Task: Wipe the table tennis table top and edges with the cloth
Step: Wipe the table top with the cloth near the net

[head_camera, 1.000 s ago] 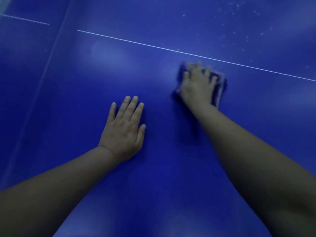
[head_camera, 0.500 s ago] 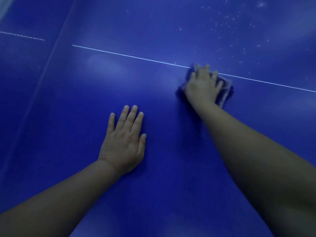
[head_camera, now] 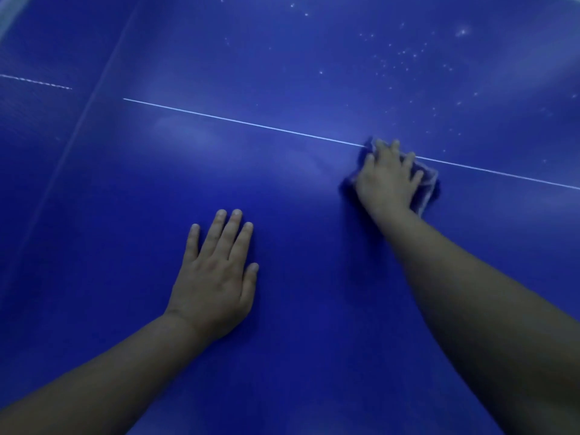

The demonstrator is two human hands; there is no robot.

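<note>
The blue table tennis table top (head_camera: 282, 189) fills the view, crossed by a thin white line (head_camera: 238, 121). My right hand (head_camera: 387, 178) lies flat on a dark blue cloth (head_camera: 426, 180), fingers spread, pressing it onto the table right at the white line. Only the cloth's edges show around the hand. My left hand (head_camera: 216, 277) rests palm down on the bare table, fingers straight, nearer to me and to the left of the cloth.
White specks of dust (head_camera: 405, 54) dot the table beyond the line at the upper right. A seam (head_camera: 94, 95) runs diagonally down the left side, with another blue panel (head_camera: 37, 120) beyond it.
My right hand has pushed the cloth away from me, from below the white line up onto it. The left hand has stayed planted on the table.
</note>
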